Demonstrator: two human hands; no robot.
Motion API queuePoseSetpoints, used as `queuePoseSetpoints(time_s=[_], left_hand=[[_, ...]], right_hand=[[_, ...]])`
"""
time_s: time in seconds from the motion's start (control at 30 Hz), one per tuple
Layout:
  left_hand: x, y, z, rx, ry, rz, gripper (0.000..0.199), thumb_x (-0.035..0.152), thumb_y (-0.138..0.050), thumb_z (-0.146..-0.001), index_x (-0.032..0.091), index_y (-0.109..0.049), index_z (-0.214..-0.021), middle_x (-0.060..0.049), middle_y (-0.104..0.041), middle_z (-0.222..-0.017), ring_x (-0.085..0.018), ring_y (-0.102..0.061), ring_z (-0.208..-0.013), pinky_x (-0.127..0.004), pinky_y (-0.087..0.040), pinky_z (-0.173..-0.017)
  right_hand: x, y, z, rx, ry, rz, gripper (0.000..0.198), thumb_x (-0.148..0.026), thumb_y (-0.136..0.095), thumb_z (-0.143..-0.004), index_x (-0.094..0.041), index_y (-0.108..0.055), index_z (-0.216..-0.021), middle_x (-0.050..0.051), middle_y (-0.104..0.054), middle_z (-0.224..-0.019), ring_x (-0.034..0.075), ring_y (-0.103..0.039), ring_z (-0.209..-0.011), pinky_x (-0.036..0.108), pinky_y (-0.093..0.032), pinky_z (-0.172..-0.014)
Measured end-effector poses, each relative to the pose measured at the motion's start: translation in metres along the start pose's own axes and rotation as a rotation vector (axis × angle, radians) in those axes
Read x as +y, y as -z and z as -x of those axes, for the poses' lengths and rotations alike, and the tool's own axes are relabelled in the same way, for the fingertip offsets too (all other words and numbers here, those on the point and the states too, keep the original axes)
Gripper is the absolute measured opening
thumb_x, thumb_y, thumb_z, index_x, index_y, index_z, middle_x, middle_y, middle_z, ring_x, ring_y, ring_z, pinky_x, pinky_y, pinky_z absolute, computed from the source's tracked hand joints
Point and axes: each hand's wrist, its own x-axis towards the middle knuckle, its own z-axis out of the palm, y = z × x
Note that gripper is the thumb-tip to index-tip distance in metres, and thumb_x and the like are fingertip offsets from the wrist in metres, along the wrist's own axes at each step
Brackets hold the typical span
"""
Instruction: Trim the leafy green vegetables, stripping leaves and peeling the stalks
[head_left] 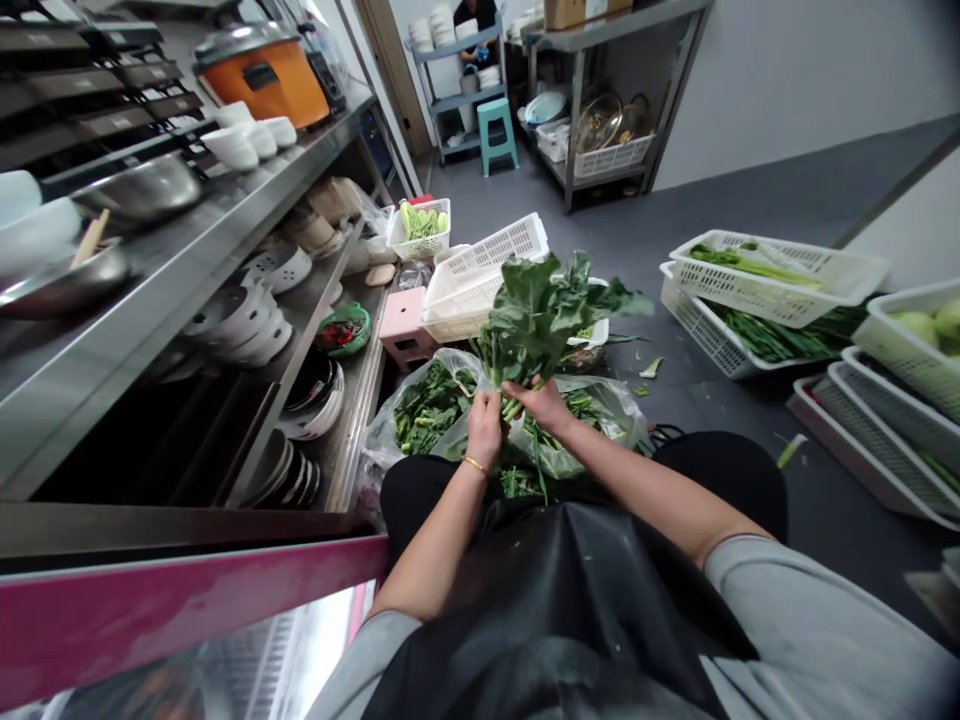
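Note:
A bunch of leafy greens [529,310] is held up in front of me, its broad dark leaves pointing away and to the right. My left hand [486,425] is closed around the lower stems. Just to its right, my right hand [541,403] grips the stems too, with its fingers wrapped over them. Below and to the left lies a clear plastic bag [382,425] full of greens [431,405]. Another open plastic bag [630,405] with greens sits under my right forearm. Loose green stalks [519,482] lie between the bags, close to my lap.
Beyond the bunch stand a white basket [457,290] and a pink stool [405,315]. Stacked vegetable baskets [780,280] are on the right. A steel shelf [225,220] with bowls runs along the left. Leaf scraps [651,368] lie on the floor. A person [476,15] is at the back.

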Motion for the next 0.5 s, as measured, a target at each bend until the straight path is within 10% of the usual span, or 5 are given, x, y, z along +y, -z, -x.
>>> queuePoseSetpoints(time_s=[0.23, 0.5], left_hand=[[0.015, 0.009, -0.011, 0.02, 0.286, 0.353, 0.042, 0.048, -0.035, -0.093, 0.015, -0.049, -0.072, 0.004, -0.041, -0.051, -0.007, -0.037, -0.037, -0.02, -0.033, -0.039], [0.014, 0.012, 0.013, -0.24, 0.355, 0.29, 0.039, 0.046, -0.037, -0.092, 0.014, -0.054, -0.079, 0.002, -0.043, -0.051, -0.009, -0.04, -0.038, -0.022, -0.038, -0.042]], right_hand=[[0.003, 0.007, 0.048, -0.019, 0.045, 0.091, 0.025, -0.044, -0.068, -0.067, -0.019, -0.066, -0.069, 0.004, -0.069, -0.071, 0.02, -0.064, -0.066, 0.031, -0.052, -0.06], [-0.007, 0.01, 0.008, -0.094, -0.057, 0.088, 0.024, -0.041, -0.067, -0.068, -0.017, -0.062, -0.066, 0.002, -0.062, -0.053, 0.015, -0.055, -0.042, 0.026, -0.043, -0.038]])
